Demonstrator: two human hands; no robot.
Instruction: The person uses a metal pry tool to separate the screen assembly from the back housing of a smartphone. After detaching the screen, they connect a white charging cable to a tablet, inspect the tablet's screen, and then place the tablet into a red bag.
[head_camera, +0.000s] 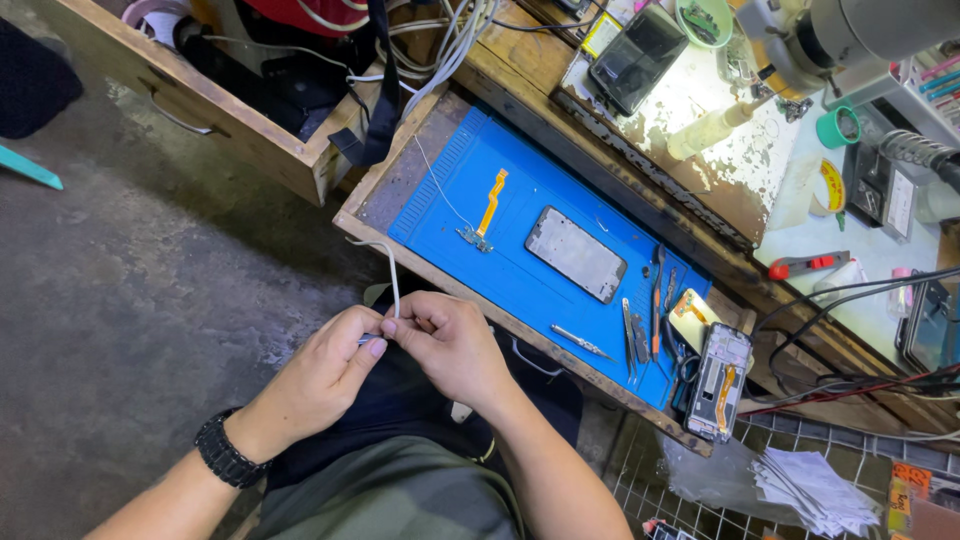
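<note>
Grey concrete floor at left, under an open wooden drawer stuffed with cables.

Left hand, black watch on the wrist: grip narrow, fingertips pinched on the end of a white cable. Something small and bluish shows at the pinch; cannot tell what it is.

Right hand touching the left, its grip also closed on the same cable end. Both hands held over the lap, just in front of the surface edge. Cable rises from the fingers and curves up to the wooden rim.

Blue work mat on the wooden surface. On it, left to right: orange flex strip, grey phone frame lying flat, loose metal driver, row of tweezers and hand tools.

Opened phone at the mat's right corner, insides showing.

Further back: dark phone, green tape roll, red-handled cutter. Stack of white papers at lower right.
</note>
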